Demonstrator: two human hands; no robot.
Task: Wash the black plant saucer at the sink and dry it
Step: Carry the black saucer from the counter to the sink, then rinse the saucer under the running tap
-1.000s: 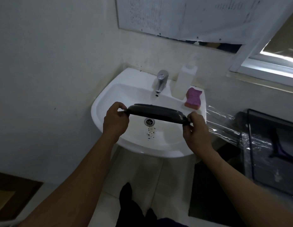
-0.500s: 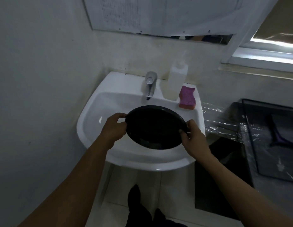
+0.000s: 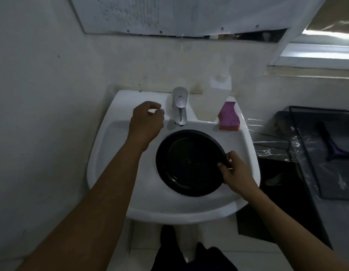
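The round black plant saucer (image 3: pixel 189 163) lies face up inside the white sink (image 3: pixel 115 153), below the chrome tap (image 3: pixel 180 105). My right hand (image 3: pixel 235 172) pinches the saucer's right rim, thumb on the inside. My left hand (image 3: pixel 146 121) hovers over the sink's back left, just left of the tap, fingers loosely curled and holding nothing. No water is visibly running from the spout.
A pink sponge (image 3: pixel 228 117) rests on the sink's back right ledge beside a translucent soap bottle (image 3: pixel 218 92). A black wire rack (image 3: pixel 324 153) wrapped in clear plastic stands to the right. A wall closes in on the left; a papered mirror hangs above.
The saucer was lowered and tipped flat into the basin. My left hand let go of its rim and moved up toward the tap. My right hand kept its hold.
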